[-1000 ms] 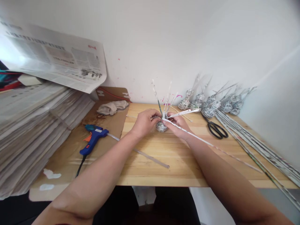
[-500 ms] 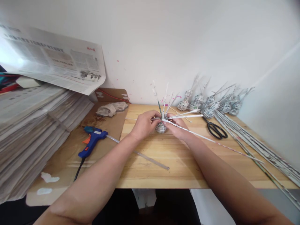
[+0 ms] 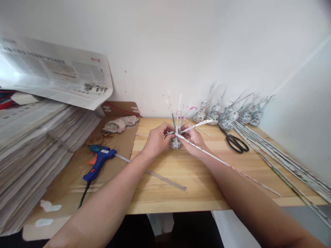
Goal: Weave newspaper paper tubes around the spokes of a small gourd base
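Observation:
A small round vessel woven from rolled newspaper (image 3: 175,143) stands on the wooden table between my hands. Several paper sticks rise from its top, and one long paper stick (image 3: 214,158) slants from it toward the lower right, across my right wrist. My left hand (image 3: 158,138) pinches the vessel's upper left side, fingers closed around its rim and a stick there. On the other side, my right hand (image 3: 192,138) is closed on the weave, with thumb and fingers near the base of the long stick. The fingertips partly hide the rim.
A blue glue gun (image 3: 99,162) lies on cardboard at left, beside a newspaper stack (image 3: 38,148) and a cloth glove (image 3: 120,124). A clear glue stick (image 3: 167,180) rests in front. Black scissors (image 3: 237,143), several woven vessels (image 3: 229,119) and a bundle of paper sticks (image 3: 279,155) are at right.
The long paper stick's free end has swung down toward me. One sideways stick has lifted to lie alongside another, angled up to the right. The view has shifted slightly.

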Demonstrator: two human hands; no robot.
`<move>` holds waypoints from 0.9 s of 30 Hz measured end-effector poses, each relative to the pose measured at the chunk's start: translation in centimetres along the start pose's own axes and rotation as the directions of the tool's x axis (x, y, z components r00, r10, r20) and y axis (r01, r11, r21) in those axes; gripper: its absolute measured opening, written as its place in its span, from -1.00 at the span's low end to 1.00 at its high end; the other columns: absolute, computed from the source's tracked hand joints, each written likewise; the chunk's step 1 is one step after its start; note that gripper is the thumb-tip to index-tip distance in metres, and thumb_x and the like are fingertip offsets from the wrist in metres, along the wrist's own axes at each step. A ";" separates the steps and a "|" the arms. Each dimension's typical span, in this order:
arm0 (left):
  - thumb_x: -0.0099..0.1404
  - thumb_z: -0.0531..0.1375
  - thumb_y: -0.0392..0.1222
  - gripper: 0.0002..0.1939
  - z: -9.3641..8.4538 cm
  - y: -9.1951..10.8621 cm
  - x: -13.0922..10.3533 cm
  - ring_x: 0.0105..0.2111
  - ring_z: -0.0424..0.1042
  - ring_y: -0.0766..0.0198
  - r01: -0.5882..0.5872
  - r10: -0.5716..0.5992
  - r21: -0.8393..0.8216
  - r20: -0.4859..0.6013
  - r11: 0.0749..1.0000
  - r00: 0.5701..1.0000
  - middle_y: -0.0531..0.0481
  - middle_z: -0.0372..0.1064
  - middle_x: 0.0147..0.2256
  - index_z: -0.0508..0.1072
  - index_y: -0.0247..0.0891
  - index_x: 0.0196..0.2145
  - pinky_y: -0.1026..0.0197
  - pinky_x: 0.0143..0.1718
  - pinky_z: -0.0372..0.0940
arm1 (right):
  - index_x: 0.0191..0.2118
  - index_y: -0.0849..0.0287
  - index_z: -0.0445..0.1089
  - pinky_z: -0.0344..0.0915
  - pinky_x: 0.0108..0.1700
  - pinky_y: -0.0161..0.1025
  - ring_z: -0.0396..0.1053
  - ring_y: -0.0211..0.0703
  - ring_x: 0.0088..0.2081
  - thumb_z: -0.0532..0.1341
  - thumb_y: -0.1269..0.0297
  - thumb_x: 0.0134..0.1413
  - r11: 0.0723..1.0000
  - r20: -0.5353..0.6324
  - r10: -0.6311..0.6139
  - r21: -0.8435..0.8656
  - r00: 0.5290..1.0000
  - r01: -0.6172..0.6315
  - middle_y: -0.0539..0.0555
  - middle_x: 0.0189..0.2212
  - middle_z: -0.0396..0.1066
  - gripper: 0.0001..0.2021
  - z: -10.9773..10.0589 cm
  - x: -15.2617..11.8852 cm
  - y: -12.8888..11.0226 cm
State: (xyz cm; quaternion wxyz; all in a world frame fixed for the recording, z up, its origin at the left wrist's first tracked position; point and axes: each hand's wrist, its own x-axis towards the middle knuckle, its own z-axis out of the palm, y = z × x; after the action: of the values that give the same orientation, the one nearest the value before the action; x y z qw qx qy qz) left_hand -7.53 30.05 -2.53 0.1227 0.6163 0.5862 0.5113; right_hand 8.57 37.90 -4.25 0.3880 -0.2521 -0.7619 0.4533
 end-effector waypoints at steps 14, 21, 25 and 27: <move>0.17 0.27 -0.35 -0.87 -0.1 0.3 -0.1 -0.39 0.41 0.31 0.031 -0.031 0.025 -0.015 0.999 0.999 0.07 0.52 -0.37 0.52 -0.21 -0.29 0.28 -0.30 0.30 | -0.29 0.08 0.18 0.22 -0.49 -0.28 0.29 -0.26 -0.50 0.45 0.03 -0.13 0.992 -0.051 0.043 0.123 0.998 -0.036 -0.07 -0.46 0.35 -0.53 0.3 0.1 -0.2; 0.16 0.29 -0.36 -0.86 -0.1 0.3 0.0 -0.42 0.38 0.33 0.043 -0.043 0.040 -0.004 0.998 0.999 0.09 0.49 -0.40 0.51 -0.21 -0.29 0.29 -0.32 0.28 | -0.32 0.09 0.19 0.19 -0.47 -0.29 0.25 -0.27 -0.50 0.45 -0.01 -0.13 0.993 -0.020 -0.007 0.116 1.000 0.009 -0.07 -0.48 0.30 -0.54 0.0 0.2 -0.6; 0.16 0.30 -0.36 -0.86 -0.2 0.1 0.0 -0.44 0.36 0.34 0.044 -0.043 0.037 -0.009 0.998 0.999 0.09 0.48 -0.41 0.51 -0.21 -0.30 0.28 -0.32 0.27 | -0.32 0.10 0.21 0.19 -0.44 -0.28 0.24 -0.26 -0.47 0.41 -0.04 -0.08 0.993 -0.005 -0.018 0.119 1.000 0.018 -0.06 -0.46 0.29 -0.56 -0.3 0.3 -0.8; 0.16 0.30 -0.36 -0.86 -0.2 0.0 0.1 -0.42 0.37 0.33 0.018 -0.018 0.030 -0.023 0.999 1.000 0.08 0.49 -0.38 0.52 -0.21 -0.30 0.27 -0.31 0.28 | -0.33 0.11 0.21 0.18 -0.43 -0.28 0.24 -0.25 -0.47 0.40 -0.08 -0.08 0.993 0.008 -0.017 0.113 1.000 0.016 -0.05 -0.47 0.29 -0.55 -0.4 0.4 -0.9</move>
State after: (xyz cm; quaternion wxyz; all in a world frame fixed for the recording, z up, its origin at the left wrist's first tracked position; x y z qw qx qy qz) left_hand -7.72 30.01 -2.40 0.1112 0.6069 0.6008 0.5083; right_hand 8.66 37.97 -3.21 0.4019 -0.2213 -0.7389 0.4935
